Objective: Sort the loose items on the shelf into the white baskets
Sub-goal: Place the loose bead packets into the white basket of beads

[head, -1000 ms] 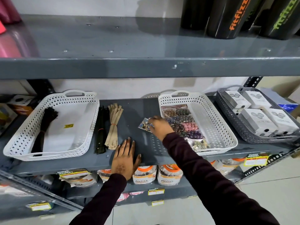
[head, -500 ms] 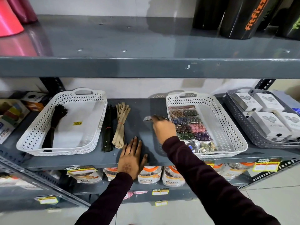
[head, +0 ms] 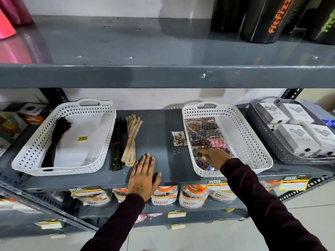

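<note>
My left hand (head: 144, 175) lies flat, fingers apart, on the grey shelf (head: 157, 124) near its front edge. My right hand (head: 214, 156) is inside the right white basket (head: 250, 142), its spread fingers resting on the button packets (head: 204, 132) that fill the basket's left side. One small packet of buttons (head: 179, 138) lies loose on the shelf just left of that basket. A black zipper bundle (head: 117, 147) and a beige zipper bundle (head: 131, 140) lie loose beside the left white basket (head: 87, 156), which holds another black bundle (head: 55, 140).
A grey basket (head: 272, 142) of white boxes stands at the far right. The upper shelf (head: 163, 75) overhangs, carrying black bottles (head: 268, 19). Jars (head: 164, 195) and price tags line the shelf below. Boxes (head: 10, 124) sit at the far left.
My right hand let go of the small button packet, which now lies on the shelf, and moved right into the right basket. My left hand stayed flat on the shelf.
</note>
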